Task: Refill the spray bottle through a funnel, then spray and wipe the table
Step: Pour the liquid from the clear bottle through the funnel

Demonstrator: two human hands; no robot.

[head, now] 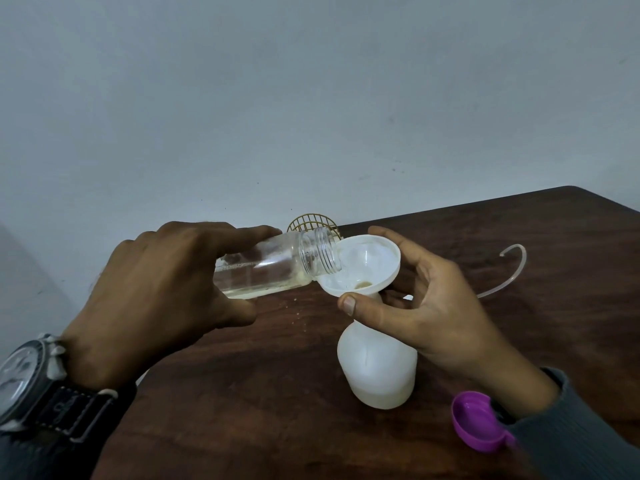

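Head view: left grip (pixel 149 289) holds tilted jar (pixel 270 268); right grip (pixel 433 306) pinches funnel (pixel 363 261) atop spray bottle (pixel 377 368).

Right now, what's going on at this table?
A person is refilling a bottle. The left hand holds a clear jar tilted, its mouth at the rim of a white funnel. The right hand steadies the funnel in the white bottle, which stands on the table. Some liquid remains in the jar. A purple cap and a clear tube lie aside.
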